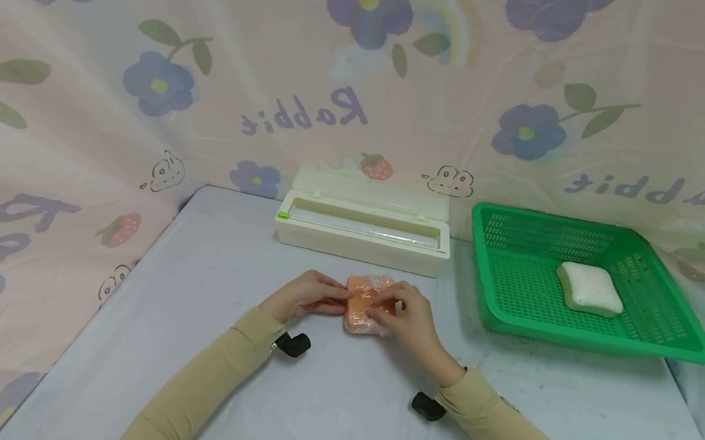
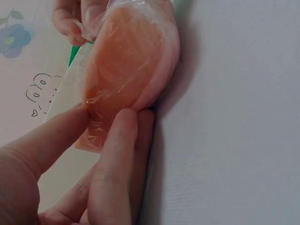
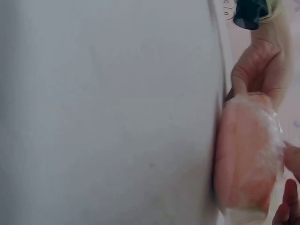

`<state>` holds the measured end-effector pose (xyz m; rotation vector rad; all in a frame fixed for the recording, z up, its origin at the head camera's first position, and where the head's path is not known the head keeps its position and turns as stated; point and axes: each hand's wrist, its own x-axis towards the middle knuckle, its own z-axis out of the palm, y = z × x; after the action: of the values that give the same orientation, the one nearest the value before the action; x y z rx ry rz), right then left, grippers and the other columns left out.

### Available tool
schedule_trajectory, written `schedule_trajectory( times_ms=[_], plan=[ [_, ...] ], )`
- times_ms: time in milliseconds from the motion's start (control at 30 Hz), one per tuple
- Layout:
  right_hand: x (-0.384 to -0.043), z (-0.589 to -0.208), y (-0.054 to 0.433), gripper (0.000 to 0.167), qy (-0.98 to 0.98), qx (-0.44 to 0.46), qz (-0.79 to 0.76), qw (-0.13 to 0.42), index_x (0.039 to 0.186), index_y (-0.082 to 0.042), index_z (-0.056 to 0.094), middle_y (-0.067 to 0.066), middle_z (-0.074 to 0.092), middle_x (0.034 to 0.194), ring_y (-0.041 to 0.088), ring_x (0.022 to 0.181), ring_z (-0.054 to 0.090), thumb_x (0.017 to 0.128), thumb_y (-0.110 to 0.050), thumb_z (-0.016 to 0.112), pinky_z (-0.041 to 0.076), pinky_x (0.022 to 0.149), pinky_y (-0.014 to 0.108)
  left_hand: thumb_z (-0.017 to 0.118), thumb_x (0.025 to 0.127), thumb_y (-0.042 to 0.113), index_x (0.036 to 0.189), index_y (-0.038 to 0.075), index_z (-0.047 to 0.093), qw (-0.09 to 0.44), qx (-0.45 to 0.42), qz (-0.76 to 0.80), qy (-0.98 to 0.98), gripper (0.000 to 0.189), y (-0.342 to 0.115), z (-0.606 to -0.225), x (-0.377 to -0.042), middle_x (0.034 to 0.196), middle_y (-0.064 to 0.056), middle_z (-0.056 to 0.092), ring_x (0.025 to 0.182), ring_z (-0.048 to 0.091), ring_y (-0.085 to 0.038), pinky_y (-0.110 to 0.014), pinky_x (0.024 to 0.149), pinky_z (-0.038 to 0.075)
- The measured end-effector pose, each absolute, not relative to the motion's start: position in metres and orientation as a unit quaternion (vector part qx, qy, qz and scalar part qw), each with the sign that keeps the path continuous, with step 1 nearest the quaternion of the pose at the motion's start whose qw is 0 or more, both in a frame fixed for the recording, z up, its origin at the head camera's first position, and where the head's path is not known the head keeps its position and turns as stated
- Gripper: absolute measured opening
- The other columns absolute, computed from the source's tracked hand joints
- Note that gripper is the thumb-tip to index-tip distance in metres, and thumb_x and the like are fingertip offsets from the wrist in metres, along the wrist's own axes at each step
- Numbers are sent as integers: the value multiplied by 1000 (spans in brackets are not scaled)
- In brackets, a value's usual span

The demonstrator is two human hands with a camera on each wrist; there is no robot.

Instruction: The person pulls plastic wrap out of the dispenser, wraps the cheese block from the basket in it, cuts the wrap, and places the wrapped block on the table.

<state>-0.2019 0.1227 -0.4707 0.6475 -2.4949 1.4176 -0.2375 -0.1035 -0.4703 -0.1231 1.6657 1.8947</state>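
An orange bar (image 1: 358, 307) with rounded corners, wrapped in clear cling film (image 1: 378, 282), lies at the middle of the table. My left hand (image 1: 312, 294) grips its left side, the thumb and fingertips against opposite faces in the left wrist view. Over the bar's right side, my right hand (image 1: 411, 323) pinches a loose bit of film between thumb and finger. In the left wrist view, the film on the bar (image 2: 126, 51) is wrinkled, and the right hand (image 2: 84, 18) shows at the top. The right wrist view shows the bar (image 3: 246, 154) between both hands.
Behind the bar stands a white box (image 1: 358, 248), lid up, with a film roll (image 1: 365, 228) inside. A green basket (image 1: 582, 336) at the right holds a white bar (image 1: 590, 289). A patterned curtain (image 1: 433, 98) hangs behind the table (image 1: 314, 421).
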Motion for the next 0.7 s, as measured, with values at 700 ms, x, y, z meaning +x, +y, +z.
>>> schedule_trajectory(
  times_ms=[700],
  plan=[
    [-207,-476,131,36,-878,222,409,113,101,-4,74,8,55,103,28,96,45,69,-15,87,37,79,39,67,88,3,113,-14,61,292,-41,714,635,30,-103,-470,-234,99,-19,68,83,68,-19,-31,82,55]
  ],
)
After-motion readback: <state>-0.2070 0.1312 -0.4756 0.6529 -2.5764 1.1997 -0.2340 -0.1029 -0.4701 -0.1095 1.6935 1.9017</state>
